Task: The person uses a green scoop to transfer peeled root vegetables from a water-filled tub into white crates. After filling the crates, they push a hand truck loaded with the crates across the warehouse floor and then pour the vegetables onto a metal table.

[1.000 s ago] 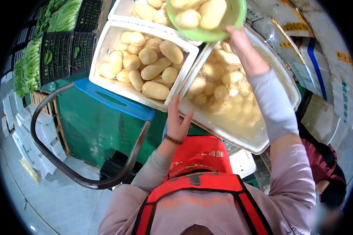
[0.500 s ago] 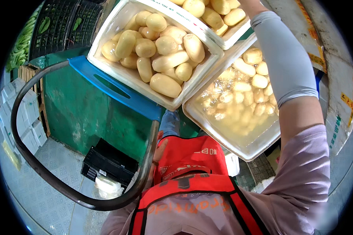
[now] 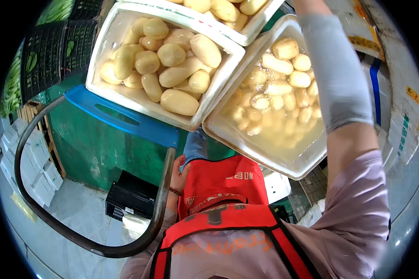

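Observation:
My right forearm point(image 3: 336, 69), in a pale grey sleeve, stretches up past a white tub point(image 3: 277, 168) to the top edge. Its hand lies beyond the picture, so its hold is hidden. Cloudy water fills the tub, with several peeled potatoes point(image 3: 277, 87) in it. My left hand point(image 3: 177, 173) hangs low beside a curved metal handle point(image 3: 162, 197); its visible fingers look apart, and I see nothing in them. Ahead of it, a white foam box point(image 3: 94, 74) holds more large peeled potatoes point(image 3: 179, 102). A second foam box point(image 3: 253, 33) with potatoes stands behind it, cut by the top edge.
A blue plastic panel point(image 3: 149, 132) joins the metal handle at left. Black crates point(image 3: 42, 58) with leafy greens stand far left, above white foam boxes point(image 3: 25, 156). A black crate point(image 3: 131, 195) sits on the tiled floor. Taped cartons point(image 3: 405, 125) line the right side.
The view has shifted, so the boxes and tub appear farther left and slightly higher. My right arm stays stretched toward the top edge. My left hand remains low beside the handle.

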{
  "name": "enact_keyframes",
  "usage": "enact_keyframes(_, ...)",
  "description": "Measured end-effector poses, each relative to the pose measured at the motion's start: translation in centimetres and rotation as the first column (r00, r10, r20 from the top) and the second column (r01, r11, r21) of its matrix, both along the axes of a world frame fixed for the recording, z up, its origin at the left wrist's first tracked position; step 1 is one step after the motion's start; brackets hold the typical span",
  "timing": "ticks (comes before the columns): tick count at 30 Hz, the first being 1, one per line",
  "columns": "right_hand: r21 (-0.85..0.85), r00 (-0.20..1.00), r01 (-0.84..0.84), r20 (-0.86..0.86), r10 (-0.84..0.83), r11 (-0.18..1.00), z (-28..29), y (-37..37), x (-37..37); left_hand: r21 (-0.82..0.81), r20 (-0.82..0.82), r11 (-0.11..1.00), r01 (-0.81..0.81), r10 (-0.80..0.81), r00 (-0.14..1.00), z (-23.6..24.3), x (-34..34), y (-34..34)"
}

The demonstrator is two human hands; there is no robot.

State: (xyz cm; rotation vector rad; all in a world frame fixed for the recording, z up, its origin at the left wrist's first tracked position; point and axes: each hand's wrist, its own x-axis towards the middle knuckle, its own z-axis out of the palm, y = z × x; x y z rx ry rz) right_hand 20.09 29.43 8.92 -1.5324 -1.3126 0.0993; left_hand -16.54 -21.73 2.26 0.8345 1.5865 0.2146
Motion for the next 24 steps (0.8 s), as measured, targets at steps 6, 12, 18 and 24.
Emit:
enact_keyframes(6, -0.197, 0.902, 0.09, -0.4, -0.164, 0.976, -4.6, -26.4, 12.0, 0.1, 0.029, 0.994, 0.032, -0.035, 0.999, -0.5, 4.9, 1.4)
enact_keyframes(12, -0.565, 0.72, 0.59, 0.044, -0.693, 0.577, -7.7, -52.1, 15.6, 0.223, 0.069, 0.952, 0.209, -0.23, 0.971, -2.7, 13.0, 5.8)
enact_keyframes(18, -0.64, 0.682, 0.642, 0.225, -0.696, 0.422, -13.7, -58.7, 11.8, 0.408, -0.249, 0.747, 0.525, -0.462, 0.851, -10.2, 20.2, 11.3)
enact_keyframes(24, -0.678, 0.674, 0.471, -0.134, -0.726, 0.563, -11.1, -55.1, 11.6, 0.424, -0.444, 0.586, 0.691, -0.53, 0.722, -15.0, 25.4, 16.6)
